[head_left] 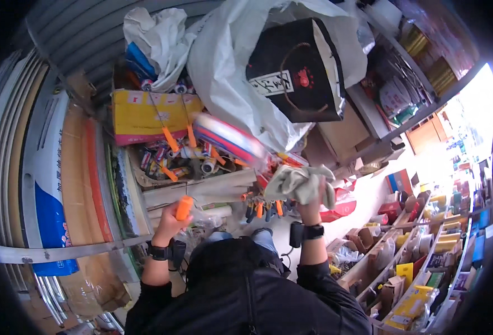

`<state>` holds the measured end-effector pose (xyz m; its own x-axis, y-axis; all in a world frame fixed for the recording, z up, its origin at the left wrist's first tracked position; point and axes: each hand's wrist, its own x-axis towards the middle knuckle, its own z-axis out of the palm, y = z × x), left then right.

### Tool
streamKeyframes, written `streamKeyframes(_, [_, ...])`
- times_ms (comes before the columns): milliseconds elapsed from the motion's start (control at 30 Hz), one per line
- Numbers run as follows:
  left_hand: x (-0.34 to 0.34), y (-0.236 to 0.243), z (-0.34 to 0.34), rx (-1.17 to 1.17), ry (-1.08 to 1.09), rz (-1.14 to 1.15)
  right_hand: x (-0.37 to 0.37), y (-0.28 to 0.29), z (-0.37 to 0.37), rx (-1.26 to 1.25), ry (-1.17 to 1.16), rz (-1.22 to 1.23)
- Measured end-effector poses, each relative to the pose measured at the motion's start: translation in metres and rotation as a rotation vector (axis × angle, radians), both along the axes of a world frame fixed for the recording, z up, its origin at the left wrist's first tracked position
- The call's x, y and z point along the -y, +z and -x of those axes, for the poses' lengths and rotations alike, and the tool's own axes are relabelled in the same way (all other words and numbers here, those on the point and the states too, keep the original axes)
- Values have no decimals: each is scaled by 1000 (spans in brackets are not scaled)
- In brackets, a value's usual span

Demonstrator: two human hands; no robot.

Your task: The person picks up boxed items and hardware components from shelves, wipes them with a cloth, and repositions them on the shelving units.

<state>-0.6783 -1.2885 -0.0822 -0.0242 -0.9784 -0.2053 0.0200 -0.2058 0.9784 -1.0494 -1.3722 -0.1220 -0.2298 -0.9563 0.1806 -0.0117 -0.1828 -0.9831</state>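
Observation:
My left hand (169, 230) is closed round the orange handle (184, 206) of what looks like a paint roller. A thin rod rises from that handle. Beyond it is a white, red and blue striped cylinder (229, 140), smeared by motion; I cannot tell whether the rod joins it. My right hand (313, 204) grips a pale grey-green cloth (299, 183), which hides most of the fingers. Ahead of my hands, an open box (160, 181) holds several jumbled orange-handled tools with striped parts. More orange-and-black handles (268, 209) stick out below the cloth.
A yellow carton (146, 118) stands behind the box. A white sack (224, 72) with a black paper bag (291, 78) fills the far side. Long boards and panels (84, 184) lean at left. Shelves of boxed goods (414, 251) run along the right, beside a red bag (338, 204).

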Motion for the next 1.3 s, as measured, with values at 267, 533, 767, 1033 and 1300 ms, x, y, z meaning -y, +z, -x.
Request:
streamKeyframes(267, [5,-9,11,-473,-200,-7,-3,31,-63,762,386,-415])
streamKeyframes(533, [15,9,42,-91,-412,-136,16,135,-163,437,521,-329])
streamKeyframes(767, [21,25,47,5,-58,-20,-4,113,-205,-116,441,70])
streamKeyframes(1033, [21,24,45,-368,88,39,9,101,-205,96,480,-46])
streamKeyframes(1300, [33,-18,17,73,287,461,1,85,-210,-100,780,226])
